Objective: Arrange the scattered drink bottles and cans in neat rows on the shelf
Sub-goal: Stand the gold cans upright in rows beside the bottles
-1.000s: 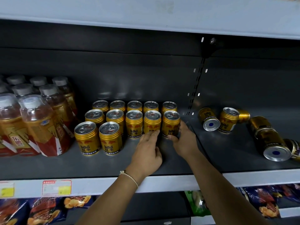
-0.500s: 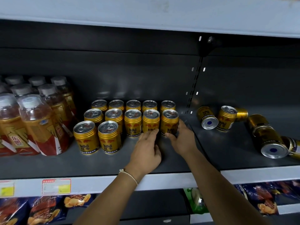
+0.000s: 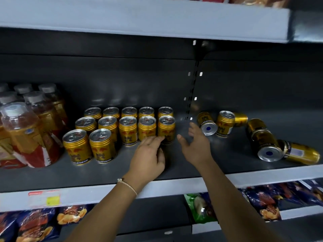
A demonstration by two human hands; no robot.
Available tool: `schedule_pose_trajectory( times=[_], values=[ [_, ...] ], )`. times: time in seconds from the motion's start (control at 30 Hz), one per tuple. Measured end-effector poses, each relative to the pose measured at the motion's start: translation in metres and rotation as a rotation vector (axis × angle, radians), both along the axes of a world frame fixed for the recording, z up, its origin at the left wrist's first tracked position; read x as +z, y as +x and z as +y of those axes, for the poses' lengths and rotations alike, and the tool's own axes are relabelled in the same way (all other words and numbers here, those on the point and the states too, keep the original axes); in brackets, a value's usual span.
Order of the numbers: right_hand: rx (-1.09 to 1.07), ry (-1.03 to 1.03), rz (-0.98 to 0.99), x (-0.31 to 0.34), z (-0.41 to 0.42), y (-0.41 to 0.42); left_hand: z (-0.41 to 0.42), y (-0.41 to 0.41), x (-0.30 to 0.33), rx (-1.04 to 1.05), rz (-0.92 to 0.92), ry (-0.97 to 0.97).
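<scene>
- Head view shows the gold cans standing in rows (image 3: 129, 126) left of centre on the shelf (image 3: 174, 173): five at the far wall, five in the middle row, and only two in the near row (image 3: 89, 145), at its left end.
- Further gold cans lie scattered on the right half of the shelf: one on its side with its base toward the camera (image 3: 207, 125), one upright beside it (image 3: 225, 124), and a loose cluster of toppled cans (image 3: 269, 147) toward the far right end.
- Left hand (image 3: 148, 158) reaches in with fingers extended and relaxed, its fingertips (image 3: 158, 138) at the foot of the rightmost middle-row can (image 3: 167, 129); whether they actually touch it I cannot tell. It grips nothing.
- Right hand (image 3: 195, 144) is spread wide and holds nothing, hovering between the standing rows and the nearest toppled can, palm turned toward that can.
- Judged from this, the step in hand is fetching the next stray can; the middle row looks squared off and the near row has three places to fill.
- Next move calls for the right hand to close around the side-lying can, turn it upright, and carry it left to stand just beside the second near-row can, in line with the cans behind.
- Bottles with grey caps (image 3: 33, 123) stand packed at the left end; snack bags (image 3: 262, 198) hang on the level below.
</scene>
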State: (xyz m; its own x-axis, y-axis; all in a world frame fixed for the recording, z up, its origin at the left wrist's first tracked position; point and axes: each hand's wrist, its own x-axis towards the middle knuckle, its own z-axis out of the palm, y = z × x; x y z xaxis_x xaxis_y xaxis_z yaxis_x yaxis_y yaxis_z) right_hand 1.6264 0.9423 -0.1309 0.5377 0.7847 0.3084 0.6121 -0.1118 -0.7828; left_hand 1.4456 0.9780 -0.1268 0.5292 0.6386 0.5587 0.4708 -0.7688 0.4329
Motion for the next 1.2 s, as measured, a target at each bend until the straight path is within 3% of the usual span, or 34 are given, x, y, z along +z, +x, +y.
schedule_pose_trajectory(
  times=[0.17,0.43,0.6,0.73,0.9,1.2],
  values=[
    [-0.107,0.068,-0.131,0.022,-0.047,0.046,-0.03,0.067,0.02,-0.108,-0.075,0.043],
    [-0.299,0.042,-0.282,0.046,-0.127,0.147,-0.08,0.186,0.03,-0.282,-0.148,-0.23],
    [-0.406,0.026,-0.315,0.045,-0.168,0.209,-0.112,0.245,0.029,-0.354,-0.126,-0.276],
    [-0.378,-0.254,-0.335,0.03,-0.188,0.25,-0.136,0.282,0.028,-0.425,-0.111,-0.365],
    [-0.303,-0.412,-0.286,0.017,-0.2,0.278,-0.156,0.313,0.025,-0.453,-0.096,-0.376],
    [-0.204,-0.272,-0.173,0.006,-0.205,0.305,-0.161,0.328,0.023,-0.435,-0.109,-0.345]
  ],
)
